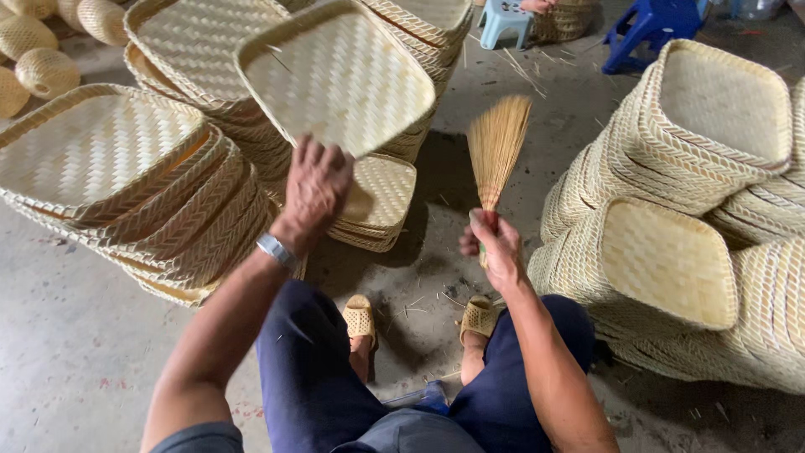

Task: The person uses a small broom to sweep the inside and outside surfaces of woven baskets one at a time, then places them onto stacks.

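While the person sits low over the grey concrete floor [75, 352], the left hand [316, 186] grips the near edge of a pale square woven bamboo tray [335, 74], fingers closed around its rim, holding it raised and tilted with the inner face toward the camera. A metal wristwatch [277, 251] sits on that wrist.

The right hand [495, 243] is closed around the handle of a small straw hand broom [496, 147], bristles pointing up and fanned out (the handle itself is mostly hidden inside the fist). Broom and tray are near each other but apart; the bristle tips stand just right of the tray's lower right corner.

Behind the held tray, tall leaning stacks of similar woven trays [126, 176] fill the left and centre. A shorter stack of small woven trays [379, 201] lies on the floor just under the left hand. On the right, rows of nested woven trays stacked on edge [696, 218] form a wall.

Below, both knees in dark blue trousers [310, 377] frame two feet in tan woven slippers [360, 319]. Loose straw bits scatter the floor. At the top edge stand a light blue plastic stool [507, 18] and a darker blue plastic stool [650, 23]. Round woven baskets [38, 59] show at top left.
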